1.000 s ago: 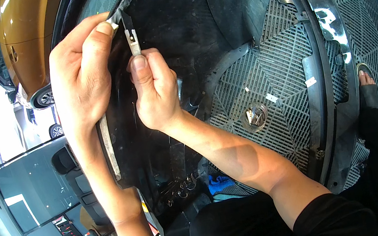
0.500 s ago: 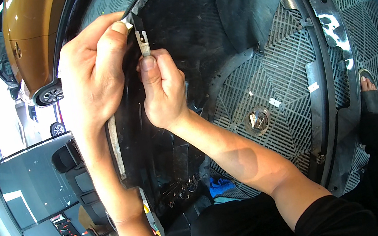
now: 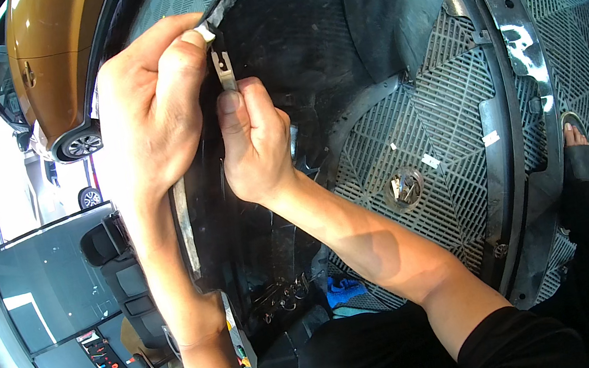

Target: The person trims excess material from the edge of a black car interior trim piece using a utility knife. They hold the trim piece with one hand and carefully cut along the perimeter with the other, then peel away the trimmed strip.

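At the edge of a large black panel (image 3: 288, 30), my left hand (image 3: 155, 105) is closed, pinching a small whitish piece (image 3: 205, 32) between thumb and fingers. Just beside it, my right hand (image 3: 254, 137) is wrapped round a slim metal tool (image 3: 224, 69) with a slotted end, thumb pressed flat on its body. The tool points away from me, its dark far end close to the left fingertips. That end blends into the black panel, so its shape and any contact are hard to make out.
A round clear container (image 3: 405, 189) of small bits stands on the grey grid floor (image 3: 442, 110). A long dark bar-shaped part (image 3: 503, 139) lies to the right. A blue cloth (image 3: 343, 291) sits near my knee. At far left is an orange-brown car (image 3: 44, 61); a foot (image 3: 573, 133) shows at right.
My left thumb and the whitish piece have shifted slightly to the right, and more of the piece shows. The right hand keeps its grip on the tool. The whole view has moved a little.
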`<state>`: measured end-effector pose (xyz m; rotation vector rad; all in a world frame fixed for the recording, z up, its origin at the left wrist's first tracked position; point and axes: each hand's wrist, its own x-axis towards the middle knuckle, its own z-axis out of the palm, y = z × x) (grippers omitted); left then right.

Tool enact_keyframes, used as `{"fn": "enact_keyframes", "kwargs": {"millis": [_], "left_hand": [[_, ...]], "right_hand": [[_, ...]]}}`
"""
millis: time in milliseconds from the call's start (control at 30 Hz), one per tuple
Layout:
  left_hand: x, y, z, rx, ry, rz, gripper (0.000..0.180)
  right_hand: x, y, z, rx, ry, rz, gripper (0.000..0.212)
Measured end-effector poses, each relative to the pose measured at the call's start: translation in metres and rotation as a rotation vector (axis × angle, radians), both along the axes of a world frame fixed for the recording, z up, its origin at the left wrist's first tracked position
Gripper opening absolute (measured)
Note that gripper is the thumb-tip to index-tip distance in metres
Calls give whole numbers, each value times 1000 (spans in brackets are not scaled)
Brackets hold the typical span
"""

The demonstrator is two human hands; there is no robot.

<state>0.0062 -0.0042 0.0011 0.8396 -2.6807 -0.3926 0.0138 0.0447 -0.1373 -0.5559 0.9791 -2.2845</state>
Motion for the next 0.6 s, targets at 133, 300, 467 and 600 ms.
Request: {"fn": "enact_keyframes", "kwargs": {"millis": [133, 300, 467, 600], "left_hand": [[-2, -1, 2, -21, -16, -6, 28], [-5, 6, 1, 84, 18, 96, 27], [-7, 5, -1, -43, -40, 75, 28], [-6, 5, -1, -41, 23, 86, 28]], "right_hand": [[2, -4, -1, 8, 48, -80, 25], [2, 6, 4, 20, -2, 55, 25], [-2, 3, 1, -14, -45, 20, 24], [-9, 4, -2, -68, -66, 52, 23]]}}
